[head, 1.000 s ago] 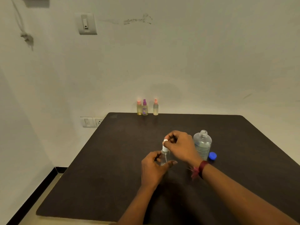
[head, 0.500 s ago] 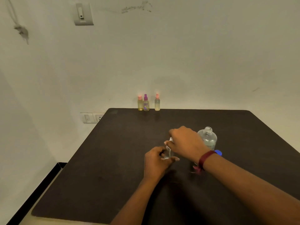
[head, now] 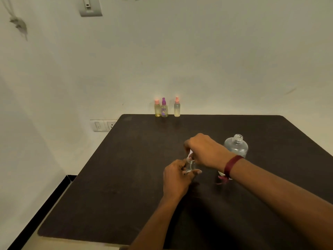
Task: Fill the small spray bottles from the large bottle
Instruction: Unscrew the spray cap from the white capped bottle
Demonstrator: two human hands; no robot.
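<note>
Now, table (head: 126, 177): dark top carrying everything; the work happens near its middle, just in front of the person.
Large bottle (head: 237, 147): upright and clear, mouth uncapped, standing just behind the right wrist and to the right of both hands; neither hand touches it.
Right hand (head: 204, 150): comes in from above, fingers curled down and pinching the spray head; it is the hand nearer the large bottle.
Left hand (head: 177, 177): lower and on the near side, fingers and thumb wrapped round the small bottle, bracing it at the table.
Back bottles (head: 164, 109): 3 small spray bottles in a row at the far edge against the wall, capped, with yellowish liquid inside; well apart from the hands.
Small bottle (head: 191, 166): clear, upright between the 2 hands, long axis vertical, neck pointing straight up into the right fingers; its fill level is too hidden to read.
Spray head (head: 189, 154): white, sitting directly over the small bottle's neck, mostly covered by the right fingers.
Key relation: head and neck share 1 vertical axis, so the coming move is likely a twist about that axis, right hand turning while the left resists; whether it goes on or off cannot be told.
</note>
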